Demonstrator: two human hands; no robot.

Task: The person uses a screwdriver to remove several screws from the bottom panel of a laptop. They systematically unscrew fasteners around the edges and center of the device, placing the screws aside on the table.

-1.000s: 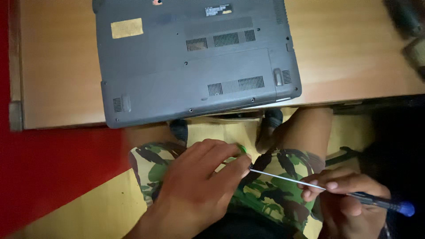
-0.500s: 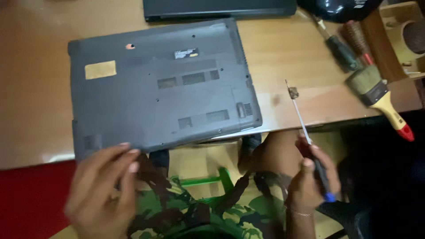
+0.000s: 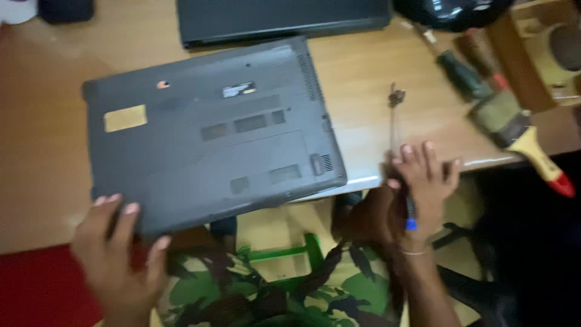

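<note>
Left hand: gripping near-left corner of grey laptop, fingers on upturned base, thumb under the edge.
Right hand: closed around screwdriver, blue handle end showing below the palm, shaft pointing away over tabletop.
Laptop position: base up, overhanging near tabletop edge, long axis left to right, slightly skewed.
Nearer hand: left touching; right just beside near-right corner.
Unclear: screwdriver tip blurred; left palm cut off; screws not discernible.
</note>
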